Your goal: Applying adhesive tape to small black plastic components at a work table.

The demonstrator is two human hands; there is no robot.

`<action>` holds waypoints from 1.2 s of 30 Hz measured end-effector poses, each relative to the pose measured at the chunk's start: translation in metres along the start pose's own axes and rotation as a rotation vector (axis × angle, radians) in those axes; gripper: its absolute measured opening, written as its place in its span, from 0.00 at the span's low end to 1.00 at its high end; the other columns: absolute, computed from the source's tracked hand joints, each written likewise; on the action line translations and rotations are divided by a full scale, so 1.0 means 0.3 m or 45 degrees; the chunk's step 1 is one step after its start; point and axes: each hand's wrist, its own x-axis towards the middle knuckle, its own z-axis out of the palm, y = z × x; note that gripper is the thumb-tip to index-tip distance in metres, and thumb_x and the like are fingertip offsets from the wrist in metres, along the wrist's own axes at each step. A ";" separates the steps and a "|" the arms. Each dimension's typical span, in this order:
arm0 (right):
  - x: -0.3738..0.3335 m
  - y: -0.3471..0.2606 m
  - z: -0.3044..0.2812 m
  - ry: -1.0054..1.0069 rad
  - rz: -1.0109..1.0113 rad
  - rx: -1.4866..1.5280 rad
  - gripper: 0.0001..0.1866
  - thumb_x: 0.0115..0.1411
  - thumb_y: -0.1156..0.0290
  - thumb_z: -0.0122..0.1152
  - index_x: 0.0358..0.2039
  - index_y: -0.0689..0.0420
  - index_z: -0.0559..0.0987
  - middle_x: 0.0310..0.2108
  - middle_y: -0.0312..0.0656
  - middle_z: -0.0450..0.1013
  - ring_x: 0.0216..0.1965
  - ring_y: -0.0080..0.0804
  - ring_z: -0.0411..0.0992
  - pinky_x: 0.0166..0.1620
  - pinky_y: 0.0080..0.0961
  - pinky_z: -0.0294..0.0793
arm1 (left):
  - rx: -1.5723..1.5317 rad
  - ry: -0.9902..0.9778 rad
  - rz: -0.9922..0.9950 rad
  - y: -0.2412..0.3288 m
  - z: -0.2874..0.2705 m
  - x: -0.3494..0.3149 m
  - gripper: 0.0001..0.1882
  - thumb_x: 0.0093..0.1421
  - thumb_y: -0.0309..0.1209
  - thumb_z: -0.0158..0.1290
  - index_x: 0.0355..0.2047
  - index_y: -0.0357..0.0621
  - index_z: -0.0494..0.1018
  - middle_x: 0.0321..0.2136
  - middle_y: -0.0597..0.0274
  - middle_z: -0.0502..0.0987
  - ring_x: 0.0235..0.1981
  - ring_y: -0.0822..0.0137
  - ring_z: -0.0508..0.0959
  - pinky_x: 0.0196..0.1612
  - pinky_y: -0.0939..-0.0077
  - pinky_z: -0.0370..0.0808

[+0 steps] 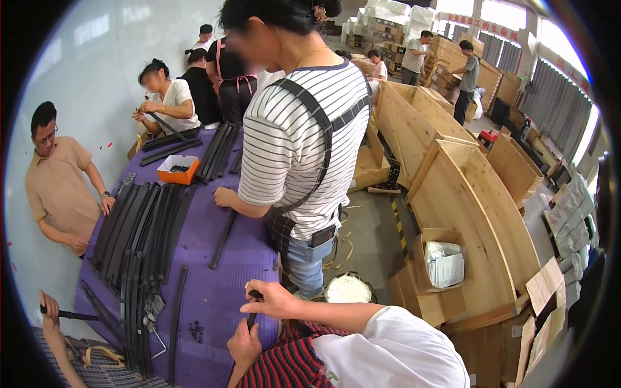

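Close to the purple table's near right edge, my right hand is closed around a small dark item with a yellowish end; its exact kind does not show. Just below it, my left hand grips a black strip whose upper end points toward the right hand. The two hands are slightly apart. On the purple table left of them lie a cluster of small black parts, a long black strip and a bent silver hex key.
Rows of black strips cover the table's left half, near an orange-and-white box of small dark parts. A co-worker in a striped shirt stands at the table; another's hand holds a strip. Wooden crates stand right.
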 end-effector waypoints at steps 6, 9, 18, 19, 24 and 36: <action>-0.032 -0.013 -0.025 0.011 -0.035 -0.030 0.14 0.48 0.69 0.62 0.28 0.61 0.67 0.20 0.39 0.67 0.20 0.29 0.66 0.26 0.26 0.66 | -0.025 0.006 0.069 0.016 0.005 -0.013 0.14 0.55 0.36 0.49 0.36 0.40 0.68 0.22 0.48 0.73 0.20 0.47 0.74 0.21 0.57 0.69; -0.022 0.028 -0.001 0.034 -0.036 -0.179 0.14 0.47 0.70 0.63 0.28 0.61 0.66 0.21 0.39 0.67 0.21 0.29 0.67 0.27 0.27 0.66 | -0.021 0.012 0.098 0.018 0.024 -0.020 0.14 0.55 0.36 0.49 0.36 0.40 0.67 0.22 0.47 0.73 0.20 0.47 0.74 0.21 0.57 0.69; -0.073 0.001 -0.045 -0.030 -0.105 -0.053 0.17 0.46 0.69 0.64 0.29 0.60 0.65 0.21 0.41 0.68 0.22 0.32 0.67 0.27 0.29 0.66 | -0.084 -0.038 0.068 0.033 0.002 -0.019 0.13 0.55 0.35 0.48 0.37 0.39 0.67 0.21 0.47 0.73 0.21 0.45 0.73 0.22 0.58 0.69; -0.073 0.003 -0.037 -0.022 -0.107 -0.052 0.17 0.46 0.69 0.64 0.29 0.60 0.65 0.21 0.41 0.68 0.22 0.32 0.67 0.27 0.29 0.66 | -0.079 -0.042 0.076 0.029 0.006 -0.023 0.13 0.55 0.35 0.48 0.37 0.39 0.67 0.21 0.47 0.73 0.21 0.45 0.73 0.22 0.58 0.69; -0.064 0.014 -0.025 0.002 0.013 -0.147 0.17 0.46 0.68 0.64 0.29 0.60 0.65 0.22 0.41 0.68 0.22 0.34 0.68 0.27 0.29 0.67 | -0.057 -0.083 0.058 0.030 0.010 -0.029 0.13 0.56 0.36 0.48 0.36 0.40 0.67 0.21 0.47 0.73 0.21 0.45 0.73 0.22 0.58 0.69; -0.067 0.006 -0.030 -0.052 0.033 -0.245 0.16 0.46 0.69 0.63 0.31 0.60 0.66 0.22 0.40 0.68 0.22 0.31 0.68 0.27 0.27 0.68 | -0.033 -0.067 0.056 0.024 0.025 -0.047 0.12 0.55 0.35 0.49 0.35 0.41 0.68 0.20 0.48 0.73 0.20 0.47 0.74 0.21 0.57 0.69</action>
